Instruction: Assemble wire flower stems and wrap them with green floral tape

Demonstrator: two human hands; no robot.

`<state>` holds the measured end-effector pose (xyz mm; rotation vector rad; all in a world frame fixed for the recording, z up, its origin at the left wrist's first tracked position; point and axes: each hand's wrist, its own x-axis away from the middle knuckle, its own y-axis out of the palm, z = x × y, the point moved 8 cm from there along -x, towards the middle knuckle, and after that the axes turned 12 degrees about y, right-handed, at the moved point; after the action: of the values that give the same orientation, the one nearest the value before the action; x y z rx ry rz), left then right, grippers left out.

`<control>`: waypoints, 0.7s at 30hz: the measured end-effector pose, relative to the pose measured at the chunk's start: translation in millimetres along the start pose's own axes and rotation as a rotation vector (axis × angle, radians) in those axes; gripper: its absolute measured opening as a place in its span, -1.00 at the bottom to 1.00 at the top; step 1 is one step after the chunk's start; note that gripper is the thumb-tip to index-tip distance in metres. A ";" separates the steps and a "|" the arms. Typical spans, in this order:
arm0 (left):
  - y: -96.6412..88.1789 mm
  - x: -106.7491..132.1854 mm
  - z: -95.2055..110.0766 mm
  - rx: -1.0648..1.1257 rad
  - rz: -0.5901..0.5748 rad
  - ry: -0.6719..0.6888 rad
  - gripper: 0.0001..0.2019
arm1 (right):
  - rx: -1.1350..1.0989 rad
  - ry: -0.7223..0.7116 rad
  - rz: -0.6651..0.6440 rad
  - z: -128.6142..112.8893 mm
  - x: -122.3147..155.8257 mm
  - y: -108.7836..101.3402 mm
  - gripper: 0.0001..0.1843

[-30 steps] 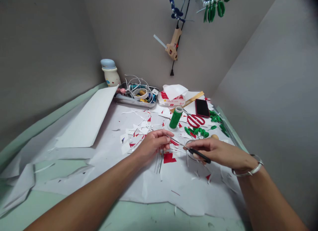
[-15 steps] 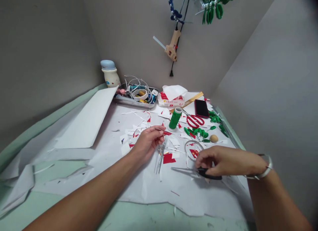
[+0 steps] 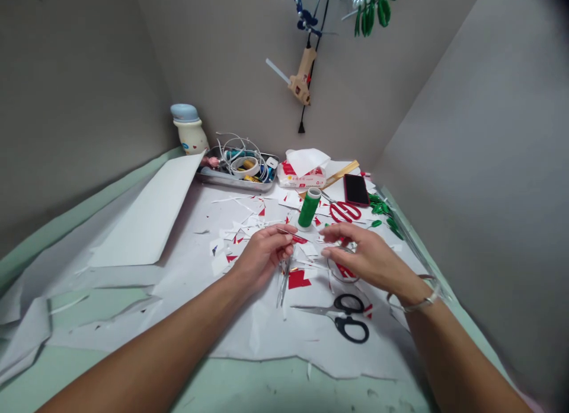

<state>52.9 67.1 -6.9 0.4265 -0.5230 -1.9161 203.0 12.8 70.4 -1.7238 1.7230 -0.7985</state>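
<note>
a thin red piece point(image 3: 300, 239) was in the left hand point(image 3: 271, 250), pinched between thumb and fingertips above the cluttered bench point(image 3: 249, 383). the right hand point(image 3: 362, 253) was just beside it, thumb and fingers spread apart, with nothing visible in its grasp. nearer the person, the black scissors point(image 3: 334, 311) lay on the paper point(image 3: 260, 342). judging by the red scrap point(image 3: 299, 279) and the white bits strewn about, much cutting was done; the red piece seemed loose, with any joining left undone. beyond the hands stood the green spool point(image 3: 309, 208).

the red piece's full outline was hard to make out, partly covered by fingers. the ring point(image 3: 329, 268) was partly hidden by the right hand. the thin metal rods point(image 3: 281, 290) below the left hand were too unclear to name. the green ornament point(image 3: 371, 13) was cut off at the top.
</note>
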 end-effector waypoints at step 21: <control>12.4 6.0 -7.1 -0.176 -0.094 -0.070 -0.87 | -1.198 0.103 0.258 53.3 -26.9 36.9 -0.89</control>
<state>63.8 56.1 -6.5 0.2751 -0.3814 -2.0539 218.9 38.4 7.0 -2.0305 2.6855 0.4151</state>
